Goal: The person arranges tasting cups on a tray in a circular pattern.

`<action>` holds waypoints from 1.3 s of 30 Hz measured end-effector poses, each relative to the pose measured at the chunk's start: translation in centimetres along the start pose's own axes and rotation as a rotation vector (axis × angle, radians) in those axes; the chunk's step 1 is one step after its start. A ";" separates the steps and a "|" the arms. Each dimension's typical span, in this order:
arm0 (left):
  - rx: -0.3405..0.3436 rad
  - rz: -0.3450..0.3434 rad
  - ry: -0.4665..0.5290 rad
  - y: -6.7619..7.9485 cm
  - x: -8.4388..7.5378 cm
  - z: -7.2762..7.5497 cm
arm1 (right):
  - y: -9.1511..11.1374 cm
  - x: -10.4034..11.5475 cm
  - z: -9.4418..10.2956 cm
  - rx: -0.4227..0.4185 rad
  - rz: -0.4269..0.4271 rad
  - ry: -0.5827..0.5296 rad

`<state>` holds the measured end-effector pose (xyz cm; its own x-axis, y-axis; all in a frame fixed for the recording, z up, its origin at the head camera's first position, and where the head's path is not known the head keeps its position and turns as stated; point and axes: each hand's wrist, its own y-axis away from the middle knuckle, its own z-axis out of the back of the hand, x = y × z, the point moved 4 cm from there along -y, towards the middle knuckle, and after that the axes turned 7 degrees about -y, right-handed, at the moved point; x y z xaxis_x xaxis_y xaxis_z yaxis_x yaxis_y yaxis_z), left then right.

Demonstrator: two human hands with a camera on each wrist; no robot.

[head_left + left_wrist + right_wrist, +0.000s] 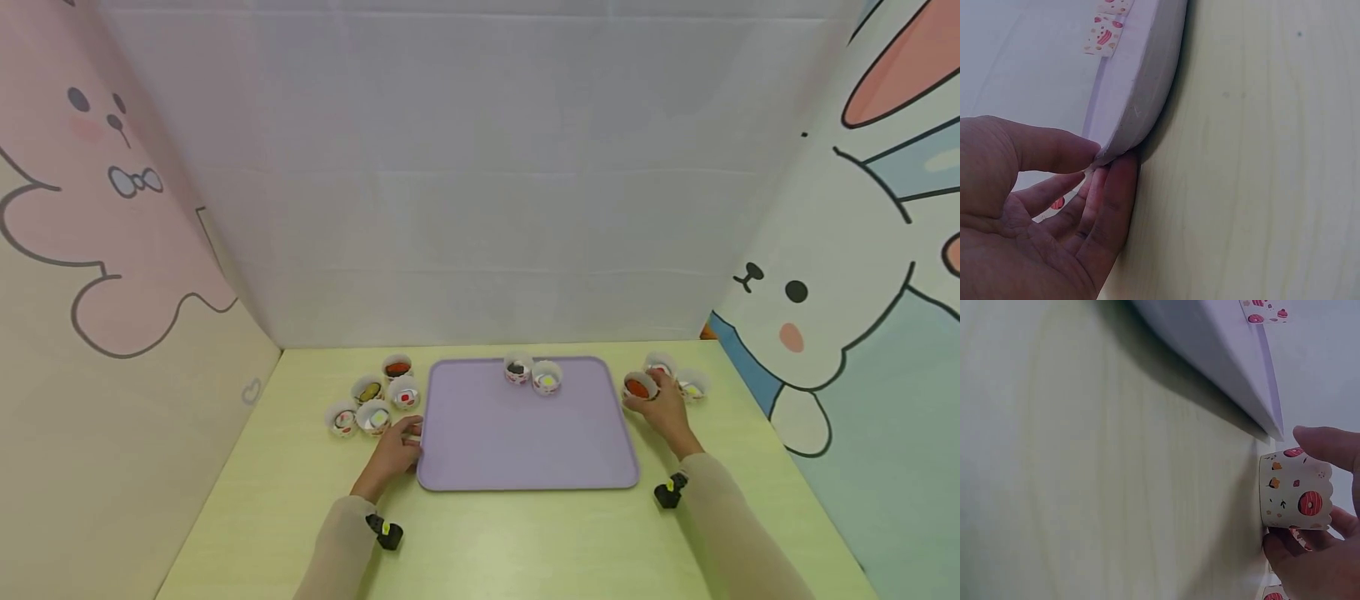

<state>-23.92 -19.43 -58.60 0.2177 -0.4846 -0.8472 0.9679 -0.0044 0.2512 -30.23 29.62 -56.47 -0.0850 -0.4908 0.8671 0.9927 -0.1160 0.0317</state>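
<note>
My right hand (663, 410) grips a white paper baking cup (1297, 490) printed with red doughnuts, right of the tray. Thumb and fingers lie on opposite sides of its wall, and something orange-red shows inside it in the head view. At the left edge of the lilac tray (525, 450), my left hand (397, 450) pinches the rim, thumb above and fingers against the outer side. Two more paper cups stand at the tray's back edge: one with dark contents (517, 368), the other with a pale yellow piece (547, 379).
Left of the tray, several paper cups (367, 390) stand in a cluster with differently coloured contents. Beyond my right hand are two others, a rear cup (660, 362) and a right-hand cup (693, 386). A white curtain (480, 208) hangs behind the pale wooden table (510, 542).
</note>
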 end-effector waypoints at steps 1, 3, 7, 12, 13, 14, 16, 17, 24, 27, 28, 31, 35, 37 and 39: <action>0.001 -0.002 0.001 0.0 0.0 0.0 | 0.0 0.1 0.0 -0.004 0.000 0.010; 0.004 -0.005 0.006 0.0 0.1 0.0 | 0.0 0.2 -0.1 -0.007 -0.010 0.016; 0.006 -0.008 0.011 0.1 0.0 0.0 | -0.1 0.2 -0.3 0.002 -0.048 0.034; 0.010 -0.009 0.011 0.1 0.1 0.0 | -0.1 0.1 -0.4 0.033 -0.068 0.071; 0.011 -0.010 0.012 0.1 0.1 0.0 | -0.1 0.0 -0.5 0.040 -0.069 0.077; 0.012 -0.010 0.012 0.1 0.1 0.0 | 0.0 0.0 -0.5 0.047 -0.070 0.083; 0.010 -0.014 0.010 0.1 0.1 0.0 | 0.0 0.0 -0.5 0.059 -0.075 0.085; 0.008 -0.017 0.007 0.1 0.1 0.0 | 0.1 0.0 -0.5 0.062 -0.077 0.083; 0.005 -0.026 0.000 0.0 0.2 0.1 | 0.2 0.0 -0.4 0.052 -0.065 0.091; 0.008 -0.022 0.007 0.1 0.2 0.1 | 0.2 -0.1 -0.3 0.049 -0.060 0.104; 0.008 -0.022 0.006 0.1 0.1 0.1 | 0.3 -0.1 -0.3 0.049 -0.059 0.106; 0.010 -0.015 0.005 0.1 0.1 0.1 | 0.3 -0.1 -0.2 0.045 -0.052 0.113; 0.013 -0.011 0.003 0.2 0.1 0.1 | 0.4 -0.1 -0.1 0.036 -0.042 0.118; 0.014 -0.009 0.005 0.2 0.1 0.0 | 0.5 -0.1 0.0 0.035 -0.039 0.114; 0.016 -0.012 0.005 0.2 0.1 0.0 | 0.5 -0.1 -0.1 0.036 -0.042 0.114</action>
<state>-23.73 -19.50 -58.60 0.2070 -0.4804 -0.8523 0.9683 -0.0237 0.2485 -29.71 29.55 -56.60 -0.1335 -0.5816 0.8024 0.9904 -0.1086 0.0860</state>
